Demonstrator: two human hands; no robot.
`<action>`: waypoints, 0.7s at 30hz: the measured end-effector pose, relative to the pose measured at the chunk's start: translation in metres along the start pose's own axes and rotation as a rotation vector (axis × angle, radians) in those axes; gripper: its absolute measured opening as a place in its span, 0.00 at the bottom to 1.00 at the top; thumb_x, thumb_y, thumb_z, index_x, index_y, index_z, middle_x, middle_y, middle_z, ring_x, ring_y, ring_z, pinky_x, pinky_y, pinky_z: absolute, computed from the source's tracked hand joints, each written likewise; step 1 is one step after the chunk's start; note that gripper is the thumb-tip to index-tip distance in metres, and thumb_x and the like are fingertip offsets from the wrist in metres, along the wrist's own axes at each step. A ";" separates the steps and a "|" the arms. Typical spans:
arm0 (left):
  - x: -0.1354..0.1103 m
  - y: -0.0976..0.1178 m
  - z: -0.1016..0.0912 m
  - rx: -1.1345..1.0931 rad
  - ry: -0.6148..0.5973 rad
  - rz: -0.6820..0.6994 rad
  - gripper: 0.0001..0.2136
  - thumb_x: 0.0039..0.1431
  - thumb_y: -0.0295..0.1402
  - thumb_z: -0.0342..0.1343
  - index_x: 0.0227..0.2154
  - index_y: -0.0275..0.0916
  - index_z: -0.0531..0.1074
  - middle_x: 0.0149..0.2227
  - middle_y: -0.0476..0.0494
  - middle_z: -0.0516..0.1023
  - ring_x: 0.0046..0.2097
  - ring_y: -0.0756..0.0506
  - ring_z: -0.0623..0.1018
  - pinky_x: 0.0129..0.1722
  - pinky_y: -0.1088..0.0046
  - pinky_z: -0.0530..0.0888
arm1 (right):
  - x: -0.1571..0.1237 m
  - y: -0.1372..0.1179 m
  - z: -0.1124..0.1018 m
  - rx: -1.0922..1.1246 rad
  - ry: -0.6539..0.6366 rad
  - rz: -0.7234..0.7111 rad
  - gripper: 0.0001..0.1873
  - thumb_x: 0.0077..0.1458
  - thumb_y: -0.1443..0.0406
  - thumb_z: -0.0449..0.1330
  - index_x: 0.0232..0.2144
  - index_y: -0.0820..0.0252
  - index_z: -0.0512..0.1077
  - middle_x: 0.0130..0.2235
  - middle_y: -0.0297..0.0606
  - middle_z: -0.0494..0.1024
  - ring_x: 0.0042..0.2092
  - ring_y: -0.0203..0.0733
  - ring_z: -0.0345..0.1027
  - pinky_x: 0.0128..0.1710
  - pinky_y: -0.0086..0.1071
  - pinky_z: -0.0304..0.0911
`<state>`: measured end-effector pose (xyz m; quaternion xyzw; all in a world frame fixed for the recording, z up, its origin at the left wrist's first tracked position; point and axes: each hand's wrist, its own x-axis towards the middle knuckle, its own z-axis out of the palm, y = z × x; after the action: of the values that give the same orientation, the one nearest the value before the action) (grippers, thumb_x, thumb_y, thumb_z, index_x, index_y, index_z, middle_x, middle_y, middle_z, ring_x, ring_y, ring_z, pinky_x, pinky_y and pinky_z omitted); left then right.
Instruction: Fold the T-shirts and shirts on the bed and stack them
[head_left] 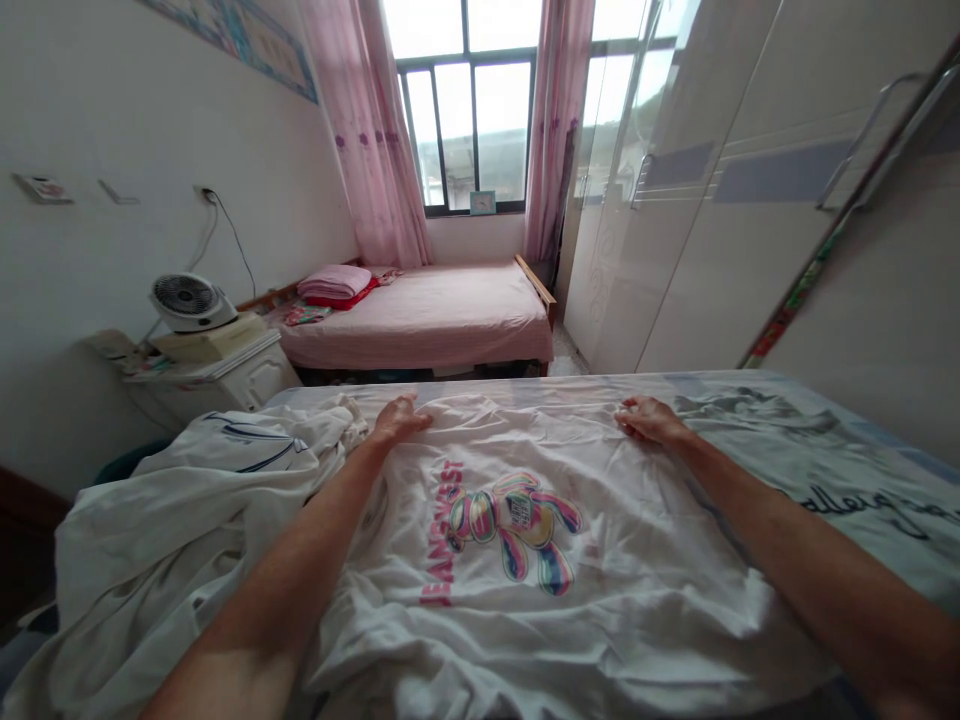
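Observation:
A white T-shirt (630,540) lies spread sideways in front of me, wrinkled, with a colourful bear print and pink lettering. At its far left part my left hand (403,418) is closed on the fabric, the thumb pointing inward. My right hand (651,418) pinches the shirt's far edge on the right, fingers curled. The near part of the shirt is bunched up toward me. Left of it is a heap of white clothes (187,530), one with dark blue lines. On the right lies a pale green shirt (840,470) with black script, partly behind my right forearm.
The clothes rest on a bed (525,384) with a pale patterned sheet. Beyond it stands a pink-covered bed (450,310) with folded bedding (335,283). A white fan (191,300) sits on a cabinet (251,375) at left. Tall glossy wardrobes (690,250) line the right.

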<state>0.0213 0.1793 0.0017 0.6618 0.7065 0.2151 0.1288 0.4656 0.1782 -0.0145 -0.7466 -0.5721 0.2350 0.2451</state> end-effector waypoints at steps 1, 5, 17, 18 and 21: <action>-0.002 -0.002 0.000 -0.014 0.000 -0.001 0.15 0.43 0.35 0.58 0.34 0.34 0.76 0.32 0.42 0.80 0.37 0.41 0.78 0.33 0.73 0.69 | 0.001 0.001 0.000 0.014 0.007 0.008 0.19 0.47 0.64 0.63 0.42 0.68 0.74 0.19 0.34 0.75 0.19 0.36 0.65 0.19 0.27 0.57; -0.008 -0.002 -0.008 -0.088 0.043 0.032 0.11 0.49 0.38 0.51 0.28 0.36 0.74 0.25 0.48 0.74 0.30 0.47 0.74 0.27 0.76 0.66 | 0.001 0.002 -0.008 0.107 0.048 0.029 0.05 0.51 0.66 0.59 0.29 0.64 0.72 0.22 0.36 0.76 0.21 0.33 0.67 0.20 0.25 0.60; -0.001 0.020 -0.005 0.325 0.351 0.034 0.22 0.55 0.31 0.52 0.54 0.34 0.67 0.53 0.29 0.69 0.53 0.35 0.71 0.48 0.63 0.69 | 0.011 -0.042 -0.014 0.139 0.146 -0.032 0.24 0.56 0.67 0.55 0.54 0.72 0.62 0.43 0.55 0.78 0.40 0.44 0.75 0.41 0.36 0.69; -0.006 0.023 -0.001 0.358 0.313 0.094 0.25 0.55 0.32 0.53 0.57 0.34 0.64 0.56 0.28 0.66 0.57 0.34 0.68 0.51 0.61 0.67 | 0.003 -0.045 -0.006 0.098 0.143 -0.080 0.26 0.54 0.65 0.57 0.54 0.70 0.62 0.46 0.55 0.77 0.45 0.48 0.73 0.46 0.40 0.67; -0.028 0.035 0.012 0.365 0.146 0.366 0.26 0.60 0.40 0.50 0.59 0.37 0.62 0.64 0.32 0.58 0.64 0.35 0.57 0.59 0.58 0.60 | -0.036 -0.054 0.026 -0.096 0.112 -0.408 0.27 0.59 0.58 0.52 0.58 0.64 0.62 0.59 0.52 0.67 0.60 0.50 0.60 0.59 0.42 0.56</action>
<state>0.0602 0.1544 0.0045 0.7736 0.6094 0.1512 -0.0849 0.4008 0.1579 0.0024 -0.6381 -0.7073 0.1111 0.2832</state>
